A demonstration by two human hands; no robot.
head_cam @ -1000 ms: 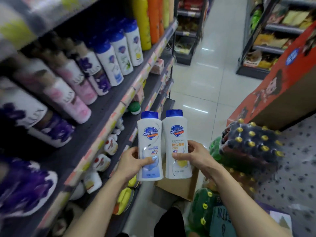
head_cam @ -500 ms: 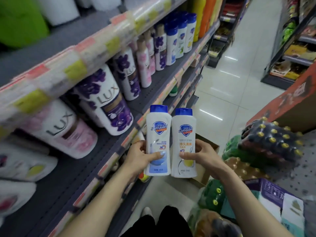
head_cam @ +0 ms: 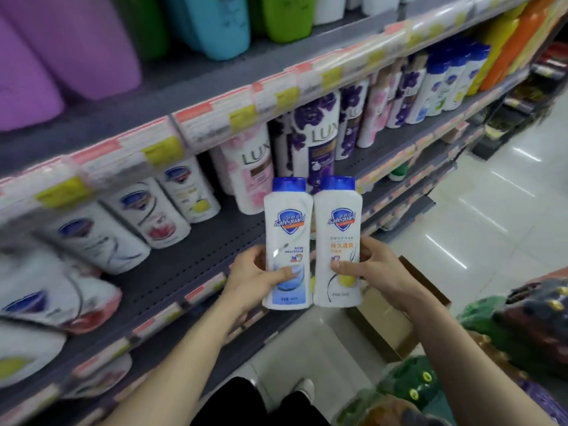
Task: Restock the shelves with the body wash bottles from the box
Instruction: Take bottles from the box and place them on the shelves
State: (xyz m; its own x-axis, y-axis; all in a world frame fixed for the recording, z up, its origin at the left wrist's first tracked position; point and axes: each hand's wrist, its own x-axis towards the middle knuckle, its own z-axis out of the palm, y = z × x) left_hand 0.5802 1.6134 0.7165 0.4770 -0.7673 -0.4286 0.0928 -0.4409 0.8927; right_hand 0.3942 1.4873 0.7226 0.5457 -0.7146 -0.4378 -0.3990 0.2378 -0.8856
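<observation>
Two white Safeguard body wash bottles with blue caps stand upright side by side in front of me. My left hand (head_cam: 255, 276) grips the one with the blue label (head_cam: 287, 241). My right hand (head_cam: 373, 269) grips the one with the yellow label (head_cam: 338, 238). Both are held in front of the dark grey shelf (head_cam: 184, 265), level with its front edge. Similar Safeguard bottles (head_cam: 163, 216) stand on that shelf to the left. The open cardboard box (head_cam: 396, 324) sits on the floor under my right forearm, mostly hidden.
Pink and purple Lux bottles (head_cam: 313, 139) fill the shelf just behind the held bottles. An upper shelf carries large coloured bottles (head_cam: 221, 23). Wrapped packs of drinks (head_cam: 534, 321) are stacked at the right. The tiled aisle floor (head_cam: 479, 229) runs ahead.
My view has turned left and up toward the shelf. Both hands have carried the two bottles up with it, side by side; Safeguard bottles on the shelf have come into sight.
</observation>
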